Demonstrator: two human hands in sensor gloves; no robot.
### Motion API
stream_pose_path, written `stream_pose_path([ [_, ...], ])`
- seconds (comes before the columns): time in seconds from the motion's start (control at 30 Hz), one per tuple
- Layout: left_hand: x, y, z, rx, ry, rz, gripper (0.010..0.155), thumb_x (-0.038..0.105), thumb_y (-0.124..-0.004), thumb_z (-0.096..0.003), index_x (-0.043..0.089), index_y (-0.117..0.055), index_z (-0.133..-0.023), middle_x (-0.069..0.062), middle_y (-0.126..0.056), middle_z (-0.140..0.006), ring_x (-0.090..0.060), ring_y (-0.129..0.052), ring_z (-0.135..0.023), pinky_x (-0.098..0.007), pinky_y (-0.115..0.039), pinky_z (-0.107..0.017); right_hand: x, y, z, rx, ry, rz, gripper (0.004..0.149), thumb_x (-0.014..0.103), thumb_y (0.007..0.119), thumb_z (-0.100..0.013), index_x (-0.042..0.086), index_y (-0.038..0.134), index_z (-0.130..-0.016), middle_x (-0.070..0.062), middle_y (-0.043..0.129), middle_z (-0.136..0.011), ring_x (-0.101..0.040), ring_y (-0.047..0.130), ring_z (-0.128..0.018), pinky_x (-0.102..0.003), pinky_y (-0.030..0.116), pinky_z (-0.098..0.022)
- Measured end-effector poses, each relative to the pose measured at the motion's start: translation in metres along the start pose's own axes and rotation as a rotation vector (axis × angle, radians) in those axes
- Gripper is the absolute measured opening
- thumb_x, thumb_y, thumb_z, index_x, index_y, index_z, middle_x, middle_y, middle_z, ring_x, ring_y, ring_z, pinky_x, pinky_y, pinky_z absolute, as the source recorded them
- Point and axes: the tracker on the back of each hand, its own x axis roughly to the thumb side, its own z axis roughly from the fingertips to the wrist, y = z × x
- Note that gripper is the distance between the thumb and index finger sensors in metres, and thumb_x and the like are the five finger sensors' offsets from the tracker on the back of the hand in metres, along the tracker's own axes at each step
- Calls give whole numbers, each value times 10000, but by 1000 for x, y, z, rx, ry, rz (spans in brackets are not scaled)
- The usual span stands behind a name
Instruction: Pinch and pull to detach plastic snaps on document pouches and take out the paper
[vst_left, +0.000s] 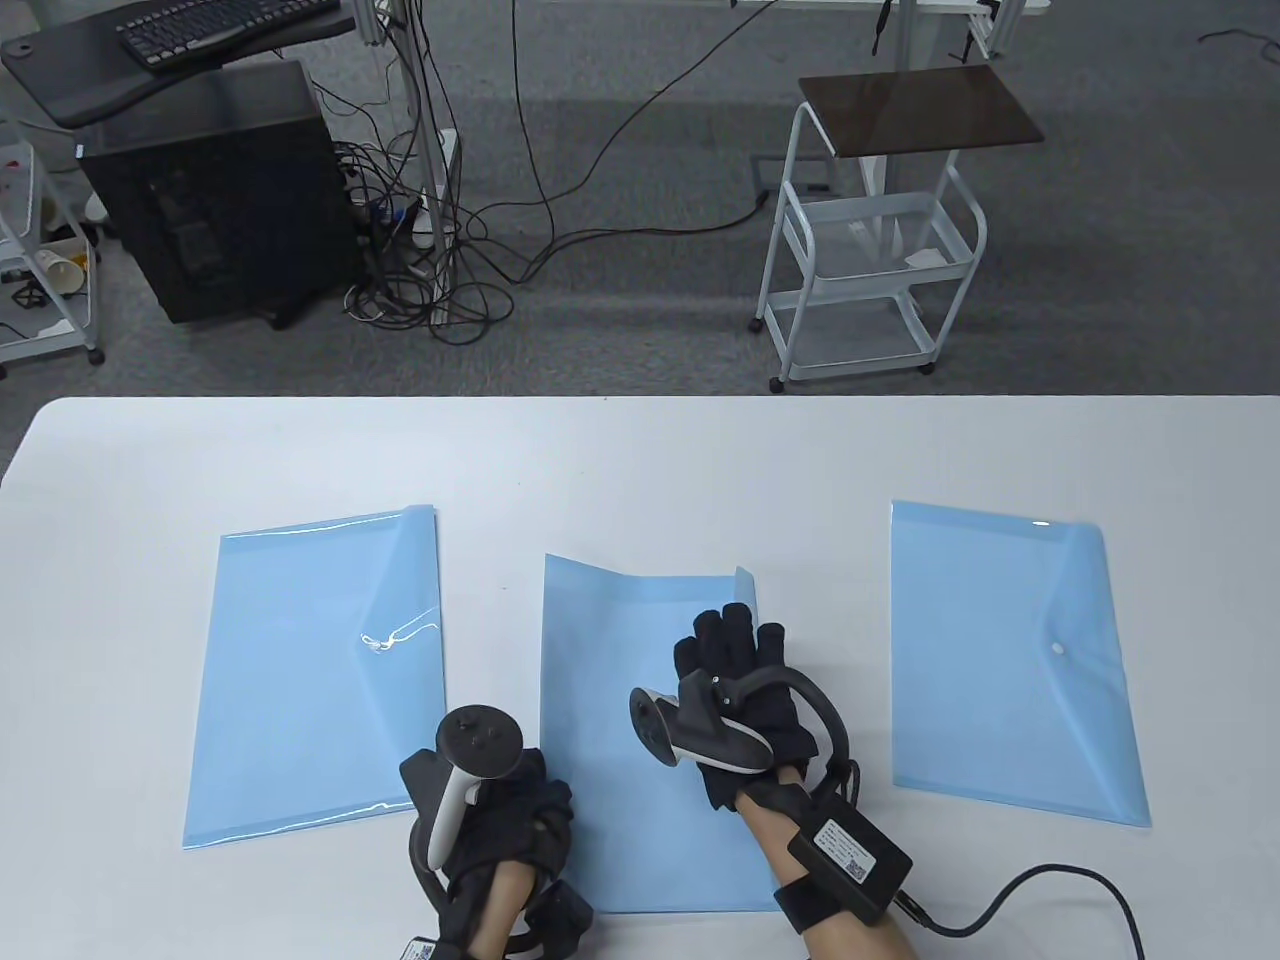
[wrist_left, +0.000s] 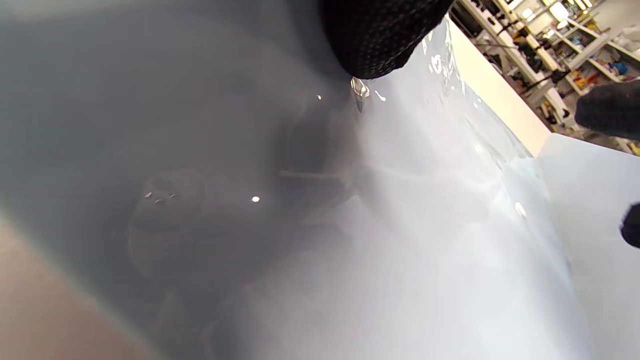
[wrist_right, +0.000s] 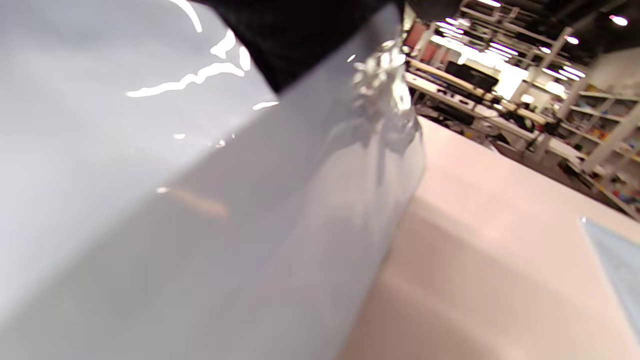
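Observation:
Three blue document pouches lie on the white table (vst_left: 640, 450). My right hand (vst_left: 735, 650) grips the flap at the right edge of the middle pouch (vst_left: 620, 660); the flap's edge stands up off the table. In the right wrist view the glossy pouch (wrist_right: 200, 225) hangs from my glove. My left hand (vst_left: 530, 810) presses on the middle pouch's lower left part, and a fingertip (wrist_left: 380, 35) touches the plastic (wrist_left: 425, 225). The left pouch (vst_left: 310, 680) lies flat. The right pouch (vst_left: 1010, 660) is closed, its white snap (vst_left: 1057, 649) showing. No paper is in sight.
A cable (vst_left: 1050, 890) runs from my right wrist over the table's front right. Beyond the far edge stand a white trolley (vst_left: 870, 250) and a black computer tower (vst_left: 220, 190) with cables on the floor.

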Motion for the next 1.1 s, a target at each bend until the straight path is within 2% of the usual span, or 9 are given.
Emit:
stream_pose_path([
  [0.2,0,0,0,4,0,-2,458,266,-757,-549,82,-658,-956,-48,-955,-794,-216,-1110,-510,-327,-982,-359,-2,4,13,-145,-205,115,657,71,981,-373,244,747,-962,-57,767,-1104,-336,732,-1016,-528,657,-718],
  [0.3,-1,1,0,2,0,4,458,265,-756,-549,80,-658,-957,-48,-955,-795,-217,-1109,-512,-328,-982,-359,-4,7,19,-173,-268,152,553,49,974,-362,294,861,-845,16,943,-969,-258,944,-895,-459,833,-648],
  [0.43,-1,1,0,0,1,8,459,266,-756,-549,80,-657,-957,-49,-956,-794,-219,-1109,-510,-328,-982,-359,-22,9,20,-14,-159,21,457,97,925,-419,242,878,-851,-57,972,-937,-329,989,-821,-471,897,-586],
  [0.5,-1,1,0,0,-1,8,459,265,-757,-549,80,-658,-958,-50,-954,-795,-220,-1108,-511,-331,-980,-360,-35,9,22,58,-69,-168,466,139,905,-452,181,838,-912,-138,934,-968,-399,959,-825,-511,894,-563],
  [0.57,-1,1,0,1,-1,7,460,265,-756,-550,80,-656,-959,-50,-953,-794,-219,-1107,-511,-330,-980,-361,-46,9,26,73,23,-364,483,139,867,-485,128,788,-961,-209,900,-983,-459,929,-819,-561,881,-537],
  [0.67,-2,1,0,1,-3,4,458,265,-756,-550,80,-658,-957,-51,-955,-790,-218,-1107,-508,-329,-980,-359,-54,11,35,83,100,-538,520,161,840,-512,66,720,-1008,-278,843,-1005,-517,886,-820,-606,841,-532],
  [0.8,-1,1,0,11,-5,-3,458,266,-755,-550,81,-659,-958,-48,-956,-788,-216,-1108,-502,-325,-982,-357,-59,13,43,60,130,-575,520,157,841,-514,54,719,-1009,-289,835,-1003,-523,874,-807,-594,810,-539],
  [0.93,-1,0,1,27,-2,-7,456,266,-752,-550,83,-657,-957,-47,-959,-782,-208,-1110,-495,-313,-987,-351,-60,20,44,129,141,-507,505,185,849,-516,79,741,-998,-256,868,-986,-472,931,-760,-546,868,-480],
  [1.1,-2,-1,1,31,0,7,455,264,-750,-551,81,-655,-957,-49,-956,-783,-206,-1110,-494,-308,-989,-349,-61,36,41,175,192,-680,519,165,849,-516,25,728,-1000,-309,851,-976,-479,970,-711,-515,923,-442],
])
